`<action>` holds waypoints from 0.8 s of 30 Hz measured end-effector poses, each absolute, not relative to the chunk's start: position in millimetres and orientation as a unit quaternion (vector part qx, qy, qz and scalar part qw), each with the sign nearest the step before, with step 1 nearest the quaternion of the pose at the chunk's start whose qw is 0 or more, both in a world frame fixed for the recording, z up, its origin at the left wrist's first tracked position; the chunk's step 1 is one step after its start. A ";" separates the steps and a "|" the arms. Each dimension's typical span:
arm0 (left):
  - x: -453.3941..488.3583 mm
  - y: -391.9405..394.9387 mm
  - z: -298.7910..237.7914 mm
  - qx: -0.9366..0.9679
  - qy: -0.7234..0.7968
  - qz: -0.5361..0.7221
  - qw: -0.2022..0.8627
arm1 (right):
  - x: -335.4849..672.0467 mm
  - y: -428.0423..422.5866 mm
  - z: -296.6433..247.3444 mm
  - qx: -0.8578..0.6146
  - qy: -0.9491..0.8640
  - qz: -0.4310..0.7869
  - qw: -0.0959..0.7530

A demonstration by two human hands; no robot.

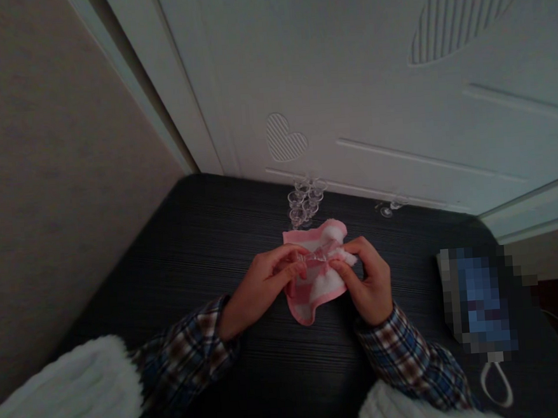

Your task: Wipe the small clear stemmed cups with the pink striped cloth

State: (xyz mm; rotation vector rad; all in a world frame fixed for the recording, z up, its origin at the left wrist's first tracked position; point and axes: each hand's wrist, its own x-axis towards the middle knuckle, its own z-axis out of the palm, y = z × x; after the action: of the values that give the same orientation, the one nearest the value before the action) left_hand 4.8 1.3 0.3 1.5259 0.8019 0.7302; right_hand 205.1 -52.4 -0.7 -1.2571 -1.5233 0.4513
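Between my hands lies a small clear stemmed glass, held sideways over a pink-and-white cloth. My left hand pinches the left end of the glass, with part of the cloth hanging beneath its fingers. Closed on bunched cloth, my right hand presses it around the right end of the glass, which the folds partly hide. Just beyond the cloth, several small clear stemmed glasses stand grouped close together.
Everything rests on a dark wood-grain table against a white panel with heart reliefs. Another small clear glass lies near the back edge. To the right is a pixelated blue object with a white strap loop.
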 end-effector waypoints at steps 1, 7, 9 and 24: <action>5.7 1.0 -1.0 0.647 0.336 0.311 0.609 | 205.0 -52.4 -0.9 -0.527 -0.635 0.194 0.531; 9.1 -5.1 -4.5 0.613 0.305 0.314 0.658 | 208.7 -48.9 -10.0 -0.551 -0.593 0.269 0.522; 9.0 -5.1 -3.3 0.615 0.306 0.312 0.657 | 211.3 -47.0 -14.7 -0.560 -0.572 0.313 0.511; 5.8 -1.5 8.6 0.588 0.311 0.358 0.655 | 218.3 -44.5 -25.7 -0.550 -0.477 0.500 0.469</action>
State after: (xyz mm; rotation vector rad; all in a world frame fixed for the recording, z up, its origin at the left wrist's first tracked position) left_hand 5.8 -1.5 8.6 1.3328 0.7054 0.8109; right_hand 218.3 -44.5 -25.7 -1.3476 -1.1696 1.2261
